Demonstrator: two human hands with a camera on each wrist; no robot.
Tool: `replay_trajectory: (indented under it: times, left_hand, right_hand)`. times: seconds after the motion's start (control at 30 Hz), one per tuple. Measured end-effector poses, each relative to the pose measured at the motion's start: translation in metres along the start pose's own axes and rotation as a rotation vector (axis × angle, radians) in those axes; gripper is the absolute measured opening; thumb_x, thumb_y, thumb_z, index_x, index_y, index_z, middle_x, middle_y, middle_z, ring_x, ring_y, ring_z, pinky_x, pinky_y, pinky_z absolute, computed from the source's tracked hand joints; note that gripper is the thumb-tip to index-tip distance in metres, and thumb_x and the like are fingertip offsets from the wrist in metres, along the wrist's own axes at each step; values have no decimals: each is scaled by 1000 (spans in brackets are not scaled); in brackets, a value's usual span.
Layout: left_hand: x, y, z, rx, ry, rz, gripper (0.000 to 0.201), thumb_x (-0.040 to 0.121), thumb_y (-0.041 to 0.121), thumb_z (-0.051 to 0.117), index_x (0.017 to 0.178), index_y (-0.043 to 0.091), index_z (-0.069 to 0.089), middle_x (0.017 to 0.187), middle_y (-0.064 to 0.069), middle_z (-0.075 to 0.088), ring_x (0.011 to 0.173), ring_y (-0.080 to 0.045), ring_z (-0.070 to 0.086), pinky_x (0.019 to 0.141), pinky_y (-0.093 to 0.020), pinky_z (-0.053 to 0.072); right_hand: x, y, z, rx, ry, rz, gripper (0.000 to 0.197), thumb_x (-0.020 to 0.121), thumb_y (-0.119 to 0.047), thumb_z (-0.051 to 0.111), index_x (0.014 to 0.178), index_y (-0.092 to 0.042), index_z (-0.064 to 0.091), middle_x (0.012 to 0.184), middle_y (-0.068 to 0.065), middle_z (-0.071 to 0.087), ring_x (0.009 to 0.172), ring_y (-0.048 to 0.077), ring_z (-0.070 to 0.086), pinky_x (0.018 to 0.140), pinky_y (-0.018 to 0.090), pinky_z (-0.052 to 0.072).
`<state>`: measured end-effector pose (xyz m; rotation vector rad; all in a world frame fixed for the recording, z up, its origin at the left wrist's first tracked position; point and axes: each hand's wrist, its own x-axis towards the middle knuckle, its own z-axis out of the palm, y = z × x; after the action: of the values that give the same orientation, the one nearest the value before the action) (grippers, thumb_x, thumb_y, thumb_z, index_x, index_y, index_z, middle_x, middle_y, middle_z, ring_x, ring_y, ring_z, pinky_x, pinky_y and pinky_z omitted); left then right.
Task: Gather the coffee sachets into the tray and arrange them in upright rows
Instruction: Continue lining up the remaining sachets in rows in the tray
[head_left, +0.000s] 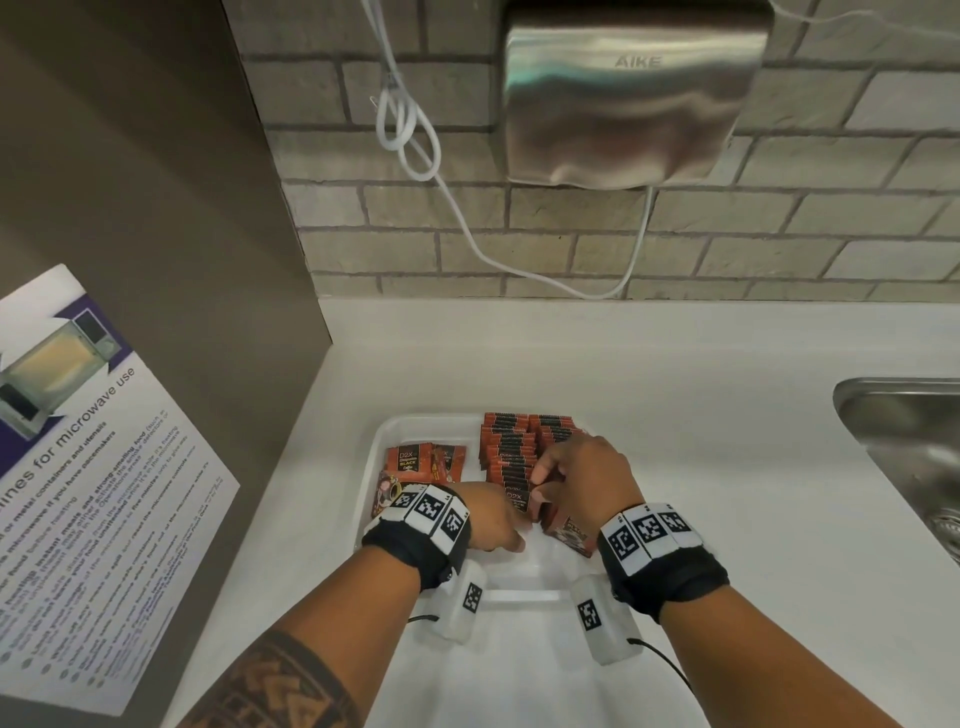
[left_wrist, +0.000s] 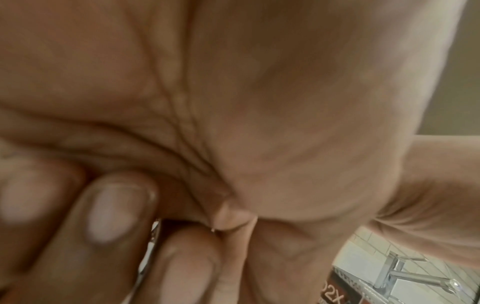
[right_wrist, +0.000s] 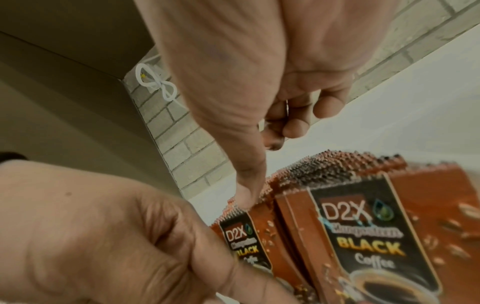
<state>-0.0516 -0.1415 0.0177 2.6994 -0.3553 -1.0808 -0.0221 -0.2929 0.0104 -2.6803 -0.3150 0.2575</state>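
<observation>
A white tray (head_left: 431, 417) sits on the white counter. Two upright rows of red-brown coffee sachets (head_left: 511, 441) (right_wrist: 363, 236) fill its right part. A few loose sachets (head_left: 415, 462) lie flat in its left part. My right hand (head_left: 540, 480) (right_wrist: 259, 170) is over the rows, its thumb pressing the top edges of the left row and its fingers curled behind. My left hand (head_left: 511, 530) (right_wrist: 116, 236) reaches to the front of the left row. In the left wrist view its fingers (left_wrist: 111, 211) are curled, with a thin sachet edge (left_wrist: 153, 246) between them.
A steel sink (head_left: 904, 447) lies at the right, and its tap (left_wrist: 405, 273) shows in the left wrist view. A hand dryer (head_left: 634, 93) and a white cable (head_left: 467, 234) hang on the brick wall. A cabinet side with a microwave notice (head_left: 88, 493) stands at the left.
</observation>
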Motion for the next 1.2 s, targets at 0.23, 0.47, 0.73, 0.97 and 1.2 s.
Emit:
replay_trajectory:
  times: [0.23, 0.47, 0.73, 0.97, 1.2]
  left_hand:
    - [-9, -9, -1, -142, 43, 0, 36, 98, 36, 59, 132, 28, 67, 133, 5, 65, 110, -15, 63, 100, -30, 47]
    - [-49, -53, -9, -330, 271, -105, 18, 96, 32, 61, 101, 27, 78, 108, 11, 72, 95, -8, 65, 93, -30, 52]
    - [-74, -96, 7, -280, 454, -189, 34, 95, 8, 59, 123, 27, 62, 126, 5, 57, 115, -16, 52, 96, -24, 44]
    - [-58, -99, 25, -1, 409, -222, 72, 89, 19, 65, 150, 37, 32, 150, 7, 41, 124, -23, 36, 102, -38, 33]
    - [-56, -103, 28, 26, 414, -245, 63, 84, 21, 67, 141, 30, 41, 139, 5, 48, 120, -25, 36, 96, -39, 33]
  right_hand:
    - [-9, -3, -11, 78, 81, -74, 17, 80, -21, 77, 72, -33, 68, 81, -16, 60, 85, 10, 60, 76, 27, 50]
    - [-49, -26, -10, 173, -158, -106, 23, 93, -18, 63, 75, -32, 68, 83, -16, 68, 76, -2, 63, 72, 15, 50]
    - [-55, -66, 28, 115, -385, -104, 19, 94, -23, 53, 101, -17, 71, 106, -2, 69, 92, 15, 66, 83, 29, 56]
    - [-32, -101, 54, 147, -361, -13, 39, 91, -30, 62, 125, -13, 48, 116, 6, 65, 99, 21, 62, 74, 26, 43]
    - [-17, -110, 71, 159, -326, 89, 56, 90, -27, 66, 133, -7, 38, 123, 8, 63, 111, 24, 63, 78, 24, 45]
